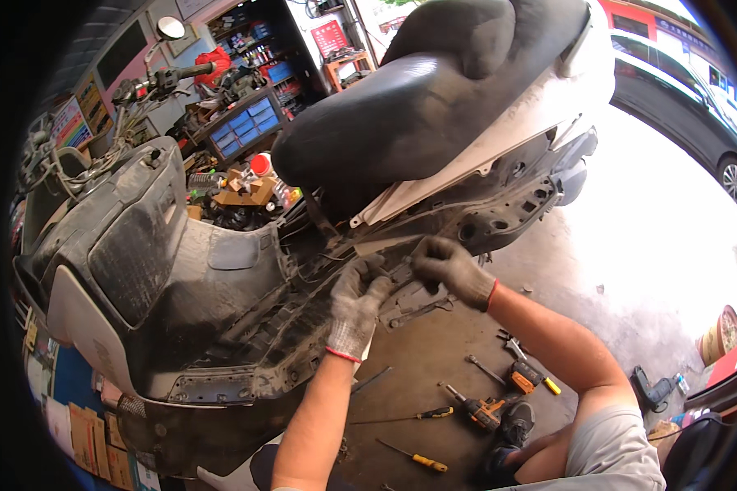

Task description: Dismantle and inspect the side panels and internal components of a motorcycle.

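A large scooter with parts of its lower side cover off fills the view, its black seat (368,114) above and its dusty floorboard (213,262) to the left. Both my hands wear grey knitted gloves with red cuffs and are at the bare lower side, below the seat. My left hand (359,303) is closed, fingers bent inward against the frame edge. Just right of it my right hand (452,272) is closed too, thumb and fingers pinched together. Whatever either hand holds is hidden. A light side panel (467,168) runs beneath the seat.
On the floor by my foot lie an orange-and-black power drill (479,409), a second orange tool (526,378), and screwdrivers with yellow handles, one a yellow screwdriver (428,463). A dark plastic piece (653,389) lies farther right. Shelves with blue drawers (244,127) stand behind; a dark car (684,106) is outside.
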